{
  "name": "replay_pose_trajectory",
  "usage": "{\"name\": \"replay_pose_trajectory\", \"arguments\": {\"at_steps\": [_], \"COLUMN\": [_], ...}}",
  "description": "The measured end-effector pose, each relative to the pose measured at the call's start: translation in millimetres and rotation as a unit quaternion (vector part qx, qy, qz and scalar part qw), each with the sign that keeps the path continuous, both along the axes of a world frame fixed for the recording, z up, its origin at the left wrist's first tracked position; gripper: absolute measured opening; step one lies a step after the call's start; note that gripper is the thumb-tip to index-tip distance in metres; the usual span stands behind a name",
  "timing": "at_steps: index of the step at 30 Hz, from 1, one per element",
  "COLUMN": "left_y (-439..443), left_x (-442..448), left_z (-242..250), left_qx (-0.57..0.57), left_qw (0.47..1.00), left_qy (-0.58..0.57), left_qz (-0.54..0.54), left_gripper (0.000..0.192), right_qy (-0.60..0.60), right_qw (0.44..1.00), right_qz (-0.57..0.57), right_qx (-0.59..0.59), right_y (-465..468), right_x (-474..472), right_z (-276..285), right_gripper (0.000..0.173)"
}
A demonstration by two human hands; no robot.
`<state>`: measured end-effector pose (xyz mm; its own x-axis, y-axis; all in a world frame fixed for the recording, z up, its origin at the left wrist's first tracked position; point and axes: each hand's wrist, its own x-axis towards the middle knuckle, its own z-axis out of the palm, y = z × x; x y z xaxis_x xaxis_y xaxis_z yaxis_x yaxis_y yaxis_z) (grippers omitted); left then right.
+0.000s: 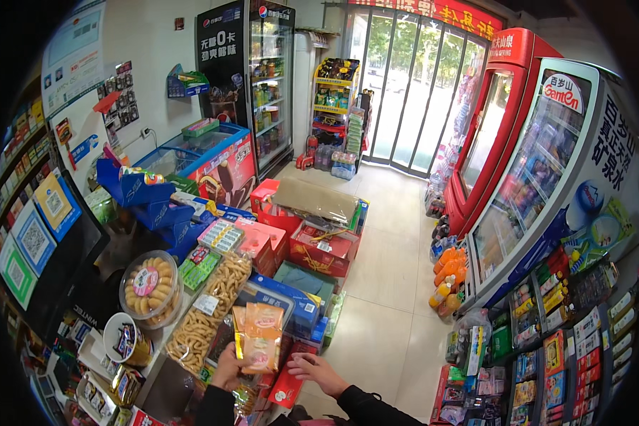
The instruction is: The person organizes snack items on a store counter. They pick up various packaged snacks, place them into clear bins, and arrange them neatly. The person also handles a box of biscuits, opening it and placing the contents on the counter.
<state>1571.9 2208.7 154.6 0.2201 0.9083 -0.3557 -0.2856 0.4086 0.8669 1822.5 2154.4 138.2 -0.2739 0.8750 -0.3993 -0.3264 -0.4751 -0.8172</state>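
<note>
Several orange foil snack packets (262, 333) are pinched in my left hand (228, 367), fanned over one another and facing up. Just to their right, my right hand (317, 374) hovers with its fingers apart and nothing in it. Beneath that hand lies a red box (286, 384). Left of the packets, a long clear tray of twisted fried snacks (209, 311) rests along the counter. Behind it stands a round clear tub of cookies (149, 285). A white paper tub of wrapped bars (129, 341) is at the counter's left side.
Red gift cartons (325, 247) and blue boxes (301, 303) are stacked beyond my hands. A dark monitor (80, 261) with printed codes stands left. To the right are a red drinks fridge (466, 197), a white drinks fridge (490, 250) and low snack shelves (527, 362). A tiled floor (375, 287) runs between.
</note>
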Motion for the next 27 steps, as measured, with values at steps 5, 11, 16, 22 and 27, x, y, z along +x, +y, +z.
{"name": "replay_pose_trajectory", "arguments": {"at_steps": [5, 11, 16, 22, 27], "left_y": [-17.6, -25.7, -14.1, -12.9, -9.4], "left_x": [37.6, 59.8, 117.7, 205.6, 244.5], "left_z": [37.2, 40.8, 14.5, 16.4, 8.5], "left_qx": [0.067, 0.104, 0.099, 0.011, -0.026], "left_qw": [0.987, 0.962, 0.993, 0.978, 0.979], "left_qy": [0.031, 0.118, -0.036, -0.207, -0.19], "left_qz": [-0.142, -0.223, -0.058, -0.004, 0.073], "left_gripper": [0.062, 0.066, 0.048, 0.052, 0.047], "right_qy": [0.26, 0.3, 0.274, -0.075, -0.083], "right_qw": [0.959, 0.952, 0.961, 0.954, 0.965], "right_qz": [-0.061, -0.045, -0.018, -0.009, -0.12], "right_qx": [-0.095, -0.036, 0.004, 0.289, 0.218], "right_y": [46.4, 58.0, 64.9, 86.6, 99.2], "right_x": [-3.8, 11.6, 56.6, 117.4, 153.9], "right_z": [9.6, -6.4, 26.2, 38.2, 14.8], "right_gripper": [0.044, 0.039, 0.047, 0.047, 0.041]}}
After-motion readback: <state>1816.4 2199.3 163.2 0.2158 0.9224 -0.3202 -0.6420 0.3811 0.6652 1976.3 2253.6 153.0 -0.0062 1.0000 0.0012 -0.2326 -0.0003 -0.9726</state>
